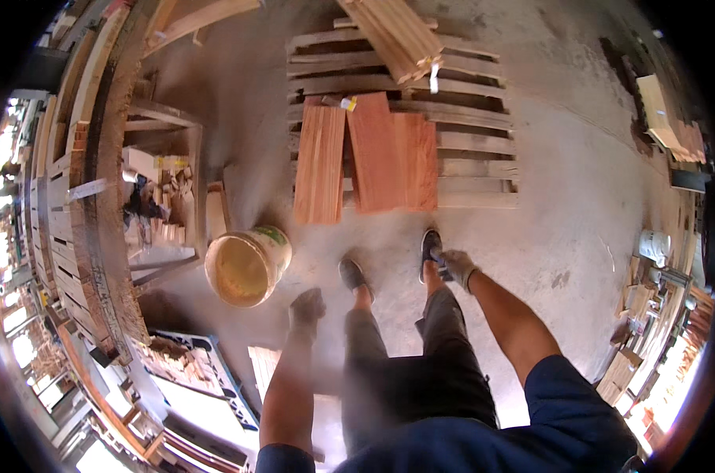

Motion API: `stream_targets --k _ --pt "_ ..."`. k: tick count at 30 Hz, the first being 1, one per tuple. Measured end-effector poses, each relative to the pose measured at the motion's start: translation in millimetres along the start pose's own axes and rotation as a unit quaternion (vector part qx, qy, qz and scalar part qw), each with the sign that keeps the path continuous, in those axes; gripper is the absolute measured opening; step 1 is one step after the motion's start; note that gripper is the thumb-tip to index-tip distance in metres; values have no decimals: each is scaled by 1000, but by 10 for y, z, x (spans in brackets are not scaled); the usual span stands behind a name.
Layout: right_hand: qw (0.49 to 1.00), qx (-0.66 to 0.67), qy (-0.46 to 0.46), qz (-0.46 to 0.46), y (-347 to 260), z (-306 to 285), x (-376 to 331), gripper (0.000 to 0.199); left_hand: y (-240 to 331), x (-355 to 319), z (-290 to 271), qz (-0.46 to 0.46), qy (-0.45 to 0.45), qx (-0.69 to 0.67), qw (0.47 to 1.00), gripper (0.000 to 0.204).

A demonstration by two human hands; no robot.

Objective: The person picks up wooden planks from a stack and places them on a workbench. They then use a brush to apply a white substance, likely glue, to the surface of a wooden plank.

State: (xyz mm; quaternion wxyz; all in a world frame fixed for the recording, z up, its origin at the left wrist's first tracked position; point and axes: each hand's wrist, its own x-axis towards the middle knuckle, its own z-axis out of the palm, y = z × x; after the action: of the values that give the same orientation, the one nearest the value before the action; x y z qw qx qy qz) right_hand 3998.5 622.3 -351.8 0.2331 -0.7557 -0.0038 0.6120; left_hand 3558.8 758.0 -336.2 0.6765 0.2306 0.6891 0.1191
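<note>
My left hand (306, 308), in a grey work glove, hangs beside my left leg, just right of a white bucket (277, 251). Its fingers look curled in, and nothing shows in them. My right hand (458, 266), gloved too, is by my right shoe with its fingers partly apart and nothing visible between them. Ahead of my feet, reddish wooden boards (373, 154) lie side by side on the near left part of a slatted wooden pallet (476, 169). A bundle of lighter wood strips (393, 39) rests across its far side. Neither hand touches the wood.
Stacked timber and a long beam (113, 236) run along my left, beside a wooden frame (196, 169) with offcuts inside. At the right edge are wood pieces (665, 118) and a small white bucket (655, 246). Concrete floor (562, 213) stretches right of the pallet.
</note>
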Motion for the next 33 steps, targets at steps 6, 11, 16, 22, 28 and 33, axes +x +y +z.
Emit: stream_targets --k 6,11,16,22,28,33 --pt "998 -43 -31 -19 -716 147 702 45 488 445 474 -36 70 -38 996 24" --pt "984 67 -163 -7 -952 436 838 43 162 273 781 41 74 51 995 30" --pt "967 -236 -96 5 -294 -13 1024 41 -194 -365 907 30 75 72 994 37" --pt "972 -128 -156 118 -658 557 472 45 -1210 -1413 721 -59 91 63 992 44" --pt "967 -69 -171 176 -859 1305 906 52 -3222 -1622 533 -12 95 327 940 34" --pt "985 -42 -137 91 -1299 1486 918 51 -2832 -1945 631 -143 42 200 968 35"
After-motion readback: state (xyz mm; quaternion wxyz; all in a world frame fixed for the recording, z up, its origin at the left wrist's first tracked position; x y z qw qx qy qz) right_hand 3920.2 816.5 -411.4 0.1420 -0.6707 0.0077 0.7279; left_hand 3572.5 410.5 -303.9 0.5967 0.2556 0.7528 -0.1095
